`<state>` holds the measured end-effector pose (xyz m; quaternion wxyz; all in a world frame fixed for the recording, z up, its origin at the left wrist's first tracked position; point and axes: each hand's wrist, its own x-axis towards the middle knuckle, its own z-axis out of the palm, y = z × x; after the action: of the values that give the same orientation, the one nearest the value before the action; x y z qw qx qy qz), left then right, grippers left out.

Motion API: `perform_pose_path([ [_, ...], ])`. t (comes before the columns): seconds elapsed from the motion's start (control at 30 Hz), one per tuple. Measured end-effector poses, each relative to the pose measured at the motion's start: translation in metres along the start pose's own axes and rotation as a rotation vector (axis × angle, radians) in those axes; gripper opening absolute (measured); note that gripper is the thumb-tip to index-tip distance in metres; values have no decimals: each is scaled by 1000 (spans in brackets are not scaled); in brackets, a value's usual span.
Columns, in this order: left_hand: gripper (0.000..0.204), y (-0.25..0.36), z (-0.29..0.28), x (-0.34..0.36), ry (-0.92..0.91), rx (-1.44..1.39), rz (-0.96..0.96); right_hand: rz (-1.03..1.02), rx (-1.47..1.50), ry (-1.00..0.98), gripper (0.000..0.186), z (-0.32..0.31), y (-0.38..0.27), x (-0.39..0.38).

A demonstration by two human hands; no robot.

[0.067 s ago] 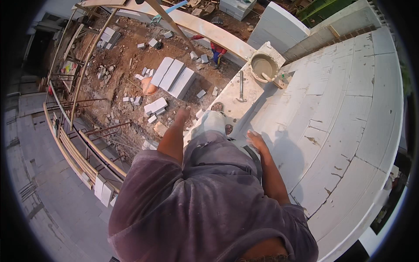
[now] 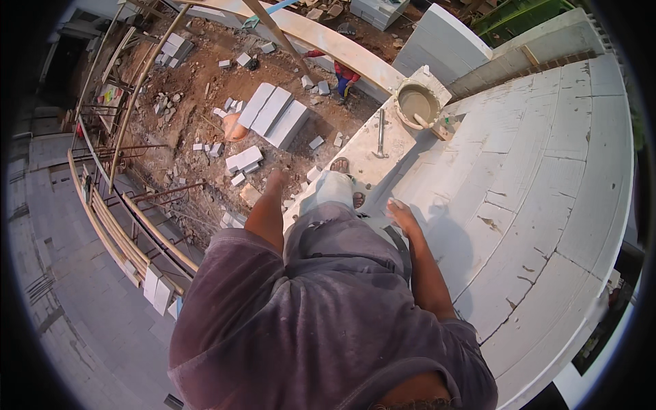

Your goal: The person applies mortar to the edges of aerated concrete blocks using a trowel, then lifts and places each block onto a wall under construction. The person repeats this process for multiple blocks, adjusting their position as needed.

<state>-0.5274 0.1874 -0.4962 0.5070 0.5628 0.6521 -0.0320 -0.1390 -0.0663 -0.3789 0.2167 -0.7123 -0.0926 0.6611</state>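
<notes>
My left hand (image 2: 276, 180) hangs out over the ground below, left of the board, touching nothing that I can see. It is small and blurred, and its fingers cannot be made out. My right hand (image 2: 402, 214) is held low by my right leg, near the pale block wall (image 2: 519, 178), with fingers loosely extended and nothing visible in it. Ahead of my sandalled feet a hammer (image 2: 380, 135) lies on the mortar-stained board (image 2: 365, 164). Beyond it stands a round bucket (image 2: 399, 102) of grey mortar, with a pale handle-like piece at its near rim.
The board I stand on drops off at its left to rubble ground with stacked white blocks (image 2: 273, 116). Another person in red (image 2: 347, 74) is down there near a long plank (image 2: 328, 41). Bamboo poles (image 2: 119, 236) form scaffolding at left.
The view has shifted slightly, so the bucket, hammer and blocks sit a little farther right. My left hand has moved slightly left; my right hand stays nearly the same.
</notes>
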Motion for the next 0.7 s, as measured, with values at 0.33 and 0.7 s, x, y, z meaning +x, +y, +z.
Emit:
perform_pose_path([
  [0.33,40,-135,-22,-13,75,-647,-321,-221,588,-825,81,79,-242,65],
  [0.7,56,-19,50,-92,22,-749,-263,-56,-260,-174,64,49,-197,122],
])
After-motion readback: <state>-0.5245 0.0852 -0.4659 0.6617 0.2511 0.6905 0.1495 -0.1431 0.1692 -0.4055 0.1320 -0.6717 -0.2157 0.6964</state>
